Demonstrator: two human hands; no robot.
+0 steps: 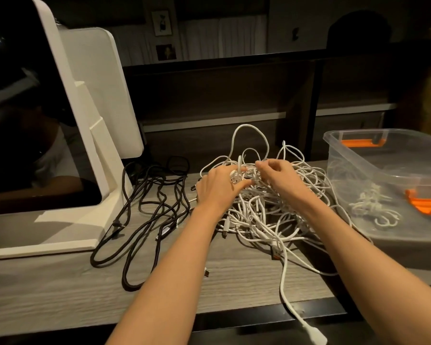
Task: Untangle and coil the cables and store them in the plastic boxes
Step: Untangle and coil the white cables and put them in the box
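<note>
At the bench's (pixel 60 290) near edge a white plug (pixel 314 332) hangs off, its lead running back into the white tangle (pixel 264 207). Both forearms reach in over the wood. The left hand (pixel 217 186) pinches strands at the top of the heap between thumb and fingers; the right hand (pixel 280 176), just beside it, has its fingers curled round more white strands (which ones, I cannot tell). Left of the heap lie black cables (pixel 144 207), loose beside a white stand (pixel 95 145). At right sits a clear box (pixel 353 155) with orange clips, a small white bundle (pixel 373 205) inside.
</note>
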